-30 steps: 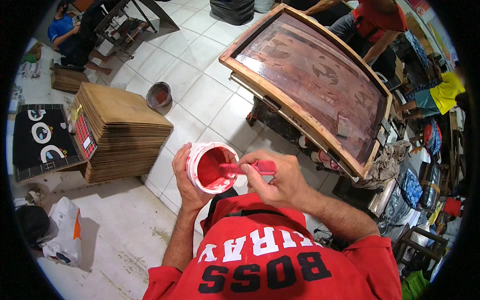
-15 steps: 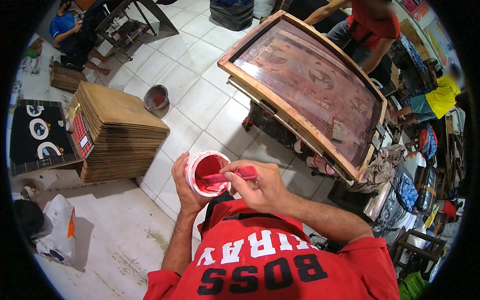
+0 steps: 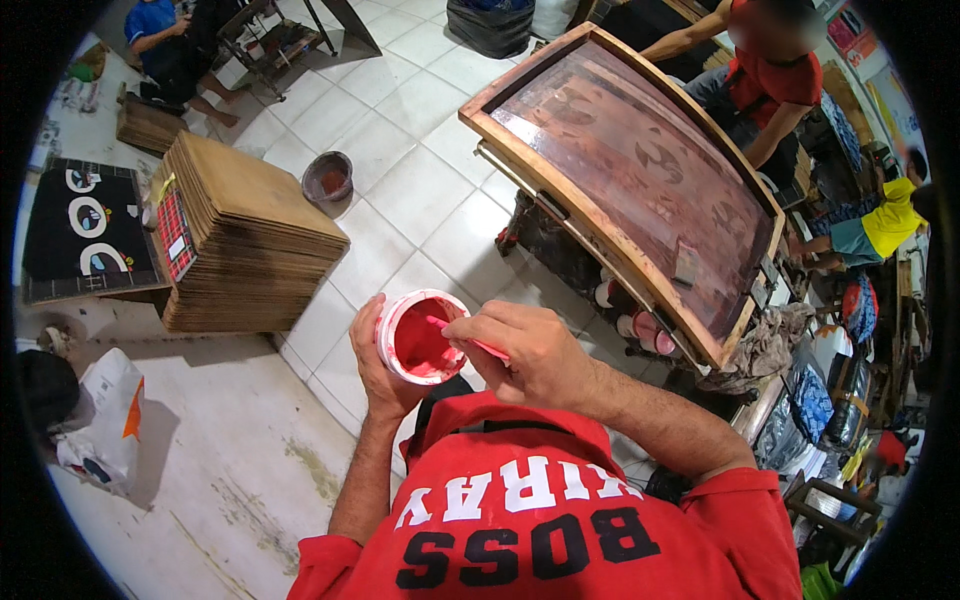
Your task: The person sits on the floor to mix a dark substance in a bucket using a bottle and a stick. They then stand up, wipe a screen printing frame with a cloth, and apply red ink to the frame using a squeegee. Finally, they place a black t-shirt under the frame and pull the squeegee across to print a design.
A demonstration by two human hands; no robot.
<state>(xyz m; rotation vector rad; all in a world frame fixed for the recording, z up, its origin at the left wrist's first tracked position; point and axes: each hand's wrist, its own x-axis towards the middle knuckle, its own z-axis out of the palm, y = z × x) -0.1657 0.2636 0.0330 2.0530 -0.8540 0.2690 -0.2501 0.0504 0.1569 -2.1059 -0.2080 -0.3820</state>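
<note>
My left hand (image 3: pixel 380 372) is wrapped around the side of a white plastic tub (image 3: pixel 382 338), its mouth tilted toward me. Red ink (image 3: pixel 420 345) coats the inside and smears the rim. Over the tub's right edge, my right hand (image 3: pixel 535 355) is closed on a red-stained spatula (image 3: pixel 490 349). The spatula's far end dips into the tub, and part of its handle is hidden by my fingers. Both hands are in front of my red shirt (image 3: pixel 500 440).
Ahead right stands a wood-framed printing screen (image 3: pixel 600 255) with a small block (image 3: pixel 687 263) on its mesh. A co-worker (image 3: pixel 780 90) is behind it. To the left are stacked brown boards (image 3: pixel 270 230), a dark bucket (image 3: pixel 335 172) and a white bag (image 3: pixel 118 405).
My right hand has turned the spatula, so it shows narrower and points further up into the tub. My left hand keeps its hold. The surroundings have shifted slightly in view.
</note>
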